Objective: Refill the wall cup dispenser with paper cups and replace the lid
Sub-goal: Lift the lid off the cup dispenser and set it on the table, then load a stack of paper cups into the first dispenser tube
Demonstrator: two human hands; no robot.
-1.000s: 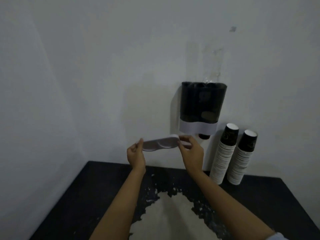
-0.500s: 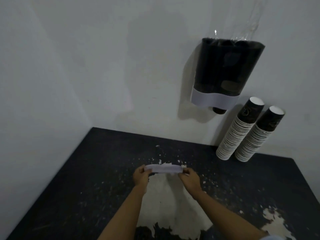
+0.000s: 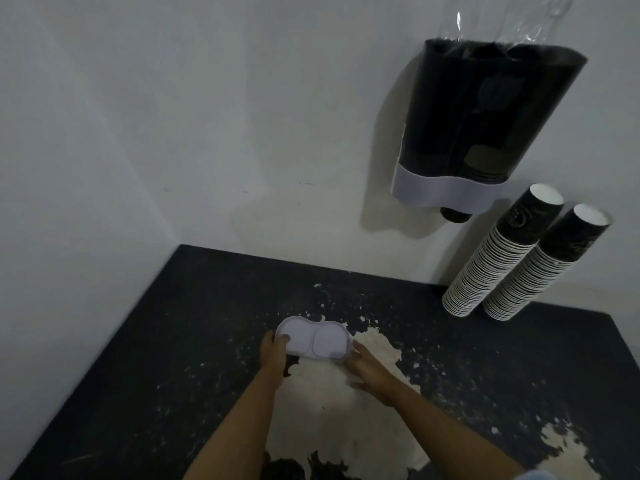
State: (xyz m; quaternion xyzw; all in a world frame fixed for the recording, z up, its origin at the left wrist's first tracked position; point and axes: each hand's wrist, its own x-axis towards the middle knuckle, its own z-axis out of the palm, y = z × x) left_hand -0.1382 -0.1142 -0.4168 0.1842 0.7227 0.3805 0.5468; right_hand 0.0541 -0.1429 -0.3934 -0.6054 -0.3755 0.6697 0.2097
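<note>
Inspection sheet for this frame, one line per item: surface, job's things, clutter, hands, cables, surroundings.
Surface: black table, coating flaked off in pale patches at the centre and near right.
Job's things: white two-lobed lid held low over the table; dark wall dispenser with white base band, top open; two cup stacks leaning against the wall at the table's back right.
Clutter: clear plastic wrap on the wall above the dispenser; pale flakes scattered on the table.
Hands: left hand grips the lid's left end; right hand holds its right end.
Cables: nothing seen.
Surroundings: plain white walls meeting in a corner.
</note>
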